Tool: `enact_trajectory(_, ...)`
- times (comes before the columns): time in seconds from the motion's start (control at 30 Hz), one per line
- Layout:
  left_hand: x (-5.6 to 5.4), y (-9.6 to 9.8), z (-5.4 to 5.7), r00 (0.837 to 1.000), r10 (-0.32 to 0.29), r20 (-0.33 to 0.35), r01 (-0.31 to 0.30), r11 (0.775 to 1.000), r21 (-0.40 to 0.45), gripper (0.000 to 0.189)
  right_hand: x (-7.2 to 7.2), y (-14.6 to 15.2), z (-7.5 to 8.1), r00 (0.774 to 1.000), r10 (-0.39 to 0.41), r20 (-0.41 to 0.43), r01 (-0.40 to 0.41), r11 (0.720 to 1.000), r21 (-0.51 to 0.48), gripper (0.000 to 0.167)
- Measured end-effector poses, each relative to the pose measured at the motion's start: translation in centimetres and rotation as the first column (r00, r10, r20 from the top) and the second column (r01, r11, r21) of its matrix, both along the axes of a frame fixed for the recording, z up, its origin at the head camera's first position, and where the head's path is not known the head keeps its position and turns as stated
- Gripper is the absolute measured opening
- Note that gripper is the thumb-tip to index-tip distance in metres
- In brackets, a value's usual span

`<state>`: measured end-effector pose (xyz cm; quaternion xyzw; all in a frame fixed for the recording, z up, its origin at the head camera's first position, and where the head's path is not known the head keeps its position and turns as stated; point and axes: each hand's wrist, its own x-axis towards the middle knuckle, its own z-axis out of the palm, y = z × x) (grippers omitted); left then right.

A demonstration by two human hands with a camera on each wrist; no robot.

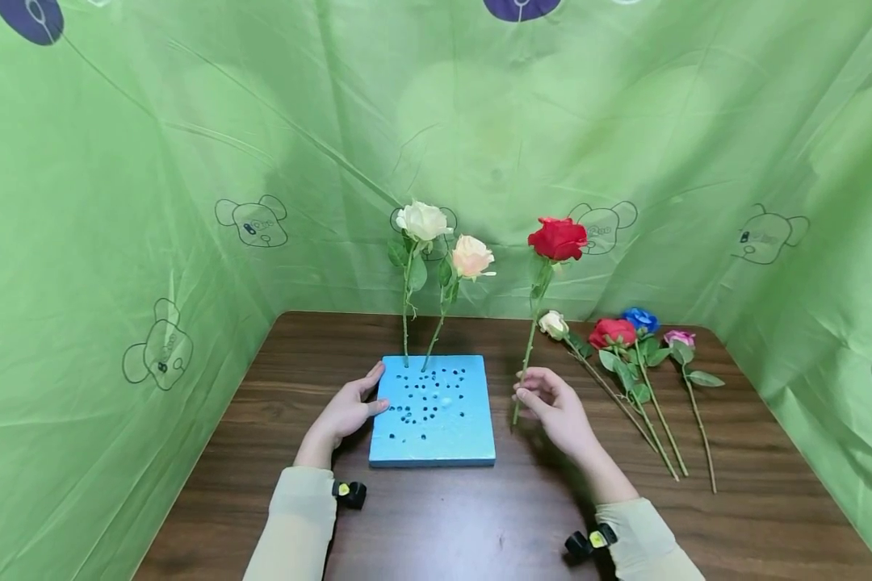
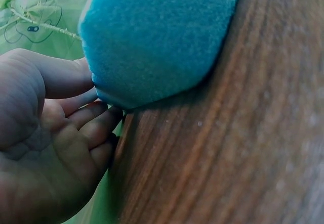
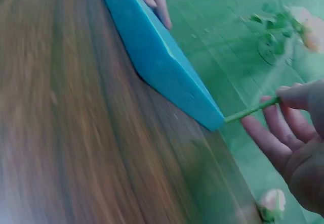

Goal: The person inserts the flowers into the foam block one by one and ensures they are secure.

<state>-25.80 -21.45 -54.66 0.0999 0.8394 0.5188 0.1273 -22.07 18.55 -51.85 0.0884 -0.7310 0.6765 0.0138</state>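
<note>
A square blue foam block [image 1: 465, 442] with several small holes in its top lies flat on the table. My left hand [image 1: 349, 410] grips its left edge, the thumb over the top and the fingers along the side. Standing in holes at the back of the block are a white rose [image 1: 422, 220] and a leaning peach rose [image 1: 471, 257]. To the right of the block, my right hand [image 1: 555, 410] pinches the lower stem of a red rose [image 1: 558, 240], held nearly upright with its bloom on top. In the right wrist view the green stem [image 3: 253, 109] passes between thumb and fingers.
On the right of the brown wooden table [image 1: 436, 524] lie a cream rose [image 1: 553, 324], another red rose [image 1: 613, 332], a blue rose [image 1: 641, 319] and a pink rose [image 1: 679, 338], stems toward me. A green cloth [image 1: 334, 121] hangs behind and at both sides.
</note>
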Motion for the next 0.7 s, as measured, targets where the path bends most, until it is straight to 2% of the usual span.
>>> enact_trajectory(0.27,0.0,-0.1,0.0,1.000,-0.005,-0.004,0.005,1.000,-0.003,0.075,-0.9,-4.2,-0.7,0.997,-0.066,-0.036,0.059,0.983,-0.172,0.026)
enact_trajectory(0.53,-0.1,-0.1,0.2,1.000,0.005,-0.002,-0.005,1.000,-0.004,0.075,-2.1,-7.7,-1.1,0.990,-0.119,-0.070,0.098,0.961,-0.260,0.025)
enact_trajectory(0.7,0.0,0.0,0.1,1.000,0.000,0.002,0.000,1.000,-0.003,0.075,-2.6,-9.5,-1.3,0.986,-0.148,-0.078,0.121,0.952,-0.280,0.023)
